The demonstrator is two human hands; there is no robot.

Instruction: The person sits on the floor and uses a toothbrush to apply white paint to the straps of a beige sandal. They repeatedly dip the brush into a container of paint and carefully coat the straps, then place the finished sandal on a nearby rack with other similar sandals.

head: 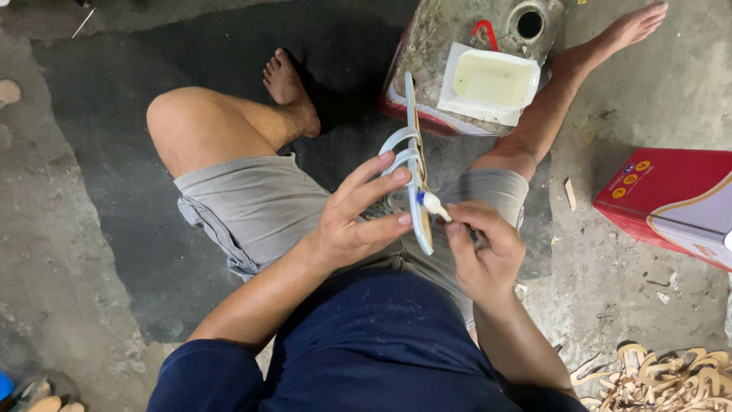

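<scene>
From the head view, I am gripping a pale sandal point(414, 164) on edge in my left hand point(358, 217), its length running away from me. My right hand point(480, 248) is pinching a small brush point(433, 204) against the sole's near end. A glue tray point(492, 82) is sitting beyond both hands.

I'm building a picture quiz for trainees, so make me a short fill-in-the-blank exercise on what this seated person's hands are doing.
1. The left hand holds a pale blue sandal on its ____.
2. The right hand presses a small white-tipped applicator against the sandal's ____.
3. The shallow white plastic tray rests on a grimy metal ____.
4. The box on the concrete floor is coloured ____.

Missing words: edge; sole; can; red
</scene>
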